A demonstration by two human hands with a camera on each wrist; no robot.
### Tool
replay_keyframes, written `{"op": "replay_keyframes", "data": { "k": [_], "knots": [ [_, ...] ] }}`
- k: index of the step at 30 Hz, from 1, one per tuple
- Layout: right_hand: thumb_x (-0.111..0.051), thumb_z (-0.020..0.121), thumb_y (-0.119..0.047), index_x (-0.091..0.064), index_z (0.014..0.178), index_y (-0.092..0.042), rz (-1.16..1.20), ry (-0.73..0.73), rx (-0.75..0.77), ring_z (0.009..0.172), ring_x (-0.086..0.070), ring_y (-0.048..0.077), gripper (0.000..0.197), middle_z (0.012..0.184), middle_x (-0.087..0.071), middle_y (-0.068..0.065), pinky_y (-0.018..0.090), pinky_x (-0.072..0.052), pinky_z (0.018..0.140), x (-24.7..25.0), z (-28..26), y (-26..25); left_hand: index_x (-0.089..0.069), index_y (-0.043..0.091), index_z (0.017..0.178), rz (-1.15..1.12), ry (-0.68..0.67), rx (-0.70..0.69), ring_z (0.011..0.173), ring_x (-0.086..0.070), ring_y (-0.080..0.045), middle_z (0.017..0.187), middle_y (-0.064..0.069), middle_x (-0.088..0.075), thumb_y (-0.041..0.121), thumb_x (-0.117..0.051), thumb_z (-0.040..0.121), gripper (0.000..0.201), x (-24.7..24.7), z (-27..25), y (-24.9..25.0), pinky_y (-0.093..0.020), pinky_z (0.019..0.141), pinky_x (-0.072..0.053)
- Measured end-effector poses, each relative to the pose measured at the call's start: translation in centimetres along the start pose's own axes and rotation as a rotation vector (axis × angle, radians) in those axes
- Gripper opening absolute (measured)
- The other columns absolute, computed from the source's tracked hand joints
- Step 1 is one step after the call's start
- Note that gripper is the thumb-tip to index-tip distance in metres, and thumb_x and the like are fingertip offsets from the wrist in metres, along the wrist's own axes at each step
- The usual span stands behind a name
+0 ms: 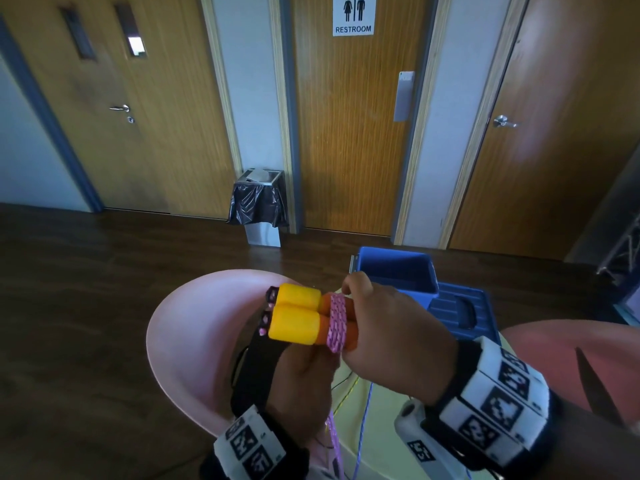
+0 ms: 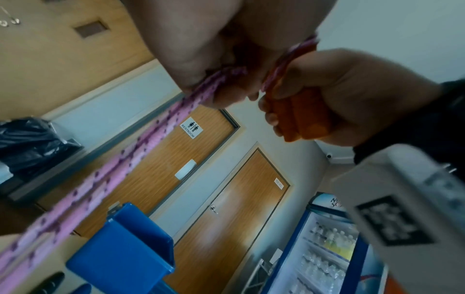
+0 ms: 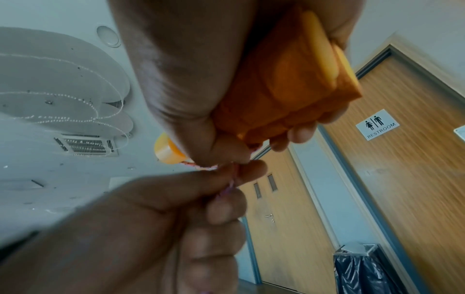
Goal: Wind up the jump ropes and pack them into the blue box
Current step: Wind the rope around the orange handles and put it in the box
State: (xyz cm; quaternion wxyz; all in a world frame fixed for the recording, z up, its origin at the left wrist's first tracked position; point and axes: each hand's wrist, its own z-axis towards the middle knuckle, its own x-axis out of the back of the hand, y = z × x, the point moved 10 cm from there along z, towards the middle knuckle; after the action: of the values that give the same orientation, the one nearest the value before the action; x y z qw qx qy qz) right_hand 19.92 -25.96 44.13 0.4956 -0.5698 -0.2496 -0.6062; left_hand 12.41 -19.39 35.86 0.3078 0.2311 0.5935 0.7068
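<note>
Jump rope handles (image 1: 304, 318), paired and lying crosswise, sit in the right hand (image 1: 391, 327), which grips their orange ends; the left hand (image 1: 304, 379) below pinches the pink cord (image 1: 336, 323) being wrapped round them. Beyond, right of both hands, the blue box (image 1: 398, 268) stands open.

1. A white sign (image 1: 353, 14) reading "RESTROOM", under two standing figure pictograms, is hanging on the wooden door (image 1: 349, 133) at 12 o'clock in the head view.
2. The same "RESTROOM" wording is showing, tilted, in both wrist views.
3. Letters on the drinks fridge header (image 2: 327, 202), at 4 o'clock in the left wrist view, are showing only as "N" and "SO".
4. A small door plate (image 2: 278, 183) is staying too blurred to read.
</note>
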Motion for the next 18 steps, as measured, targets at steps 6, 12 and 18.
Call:
{"op": "replay_keyframes", "data": {
  "k": [6,12,18],
  "knots": [
    [-0.072,0.073,-0.037,-0.044,0.116,-0.022,-0.085,-0.082,0.005,0.096,-0.052,0.016,0.054,0.107,-0.050,-0.004,0.036,-0.053,0.084,-2.2,0.3,0.4,-0.068,0.012,0.090,-0.019,-0.124,-0.180,0.079,-0.063,0.005,0.082,0.021,-0.070,0.036,-0.061,0.087,0.026,-0.5,-1.3,3.8,-0.007,0.065,-0.043],
    [-0.066,0.068,-0.041,-0.046,0.101,-0.032,0.125,-0.196,-0.059,0.076,-0.062,0.013,0.040,0.087,-0.058,-0.007,0.036,-0.057,0.068,-2.9,-1.0,1.3,-0.066,0.033,0.063,-0.026,-0.131,-0.036,0.044,-0.040,0.000,0.048,0.012,-0.047,0.058,-0.056,0.078,0.031,1.0,-0.2,1.4,-0.017,0.049,-0.033],
    [-0.060,0.076,-0.054,-0.040,0.098,-0.033,-0.016,-0.077,-0.173,0.069,-0.063,0.012,0.037,0.080,-0.059,-0.007,0.037,-0.057,0.066,-1.8,0.5,4.1,-0.071,0.037,0.090,0.249,-0.233,-0.079,0.052,-0.047,0.008,0.054,0.017,-0.058,0.015,-0.055,0.098,0.028,0.1,-0.4,0.6,-0.014,0.054,-0.037]
  ]
}}
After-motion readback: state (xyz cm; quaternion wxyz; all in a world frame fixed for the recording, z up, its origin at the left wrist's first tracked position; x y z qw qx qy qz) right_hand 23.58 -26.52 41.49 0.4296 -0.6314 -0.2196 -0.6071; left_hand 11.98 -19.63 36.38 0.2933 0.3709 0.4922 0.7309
